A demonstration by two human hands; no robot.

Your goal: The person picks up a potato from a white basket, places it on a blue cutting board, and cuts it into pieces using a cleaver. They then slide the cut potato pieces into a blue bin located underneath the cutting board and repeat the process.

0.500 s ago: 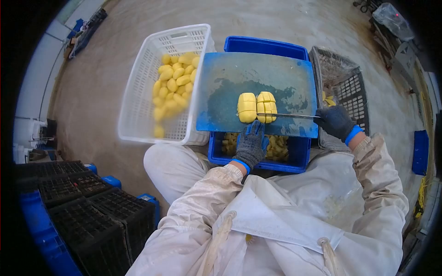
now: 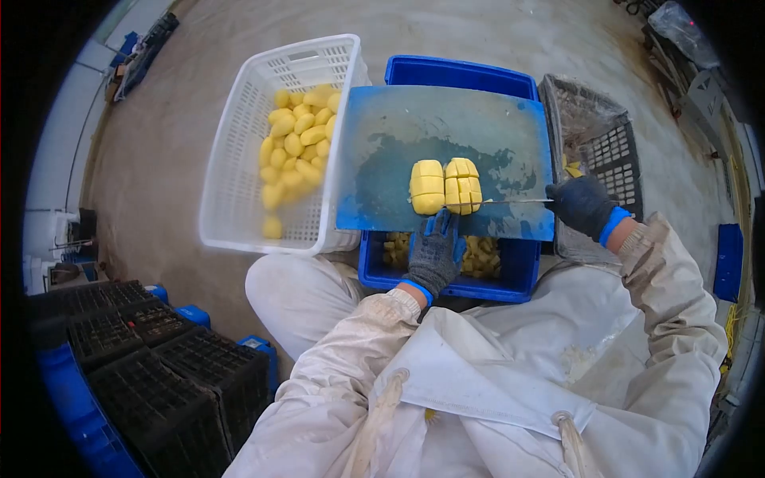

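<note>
The knife (image 2: 510,201) has slid further left: its tip, which half a second ago stopped inside the right cut potato half (image 2: 462,186), now reaches past it to the near edge of the left half (image 2: 426,187), low across both pieces. The right hand (image 2: 583,205) holding the handle has drawn in a little toward the cutting board (image 2: 414,127). The left hand (image 2: 435,253) has edged up slightly, fingertips nearer the potato
</note>
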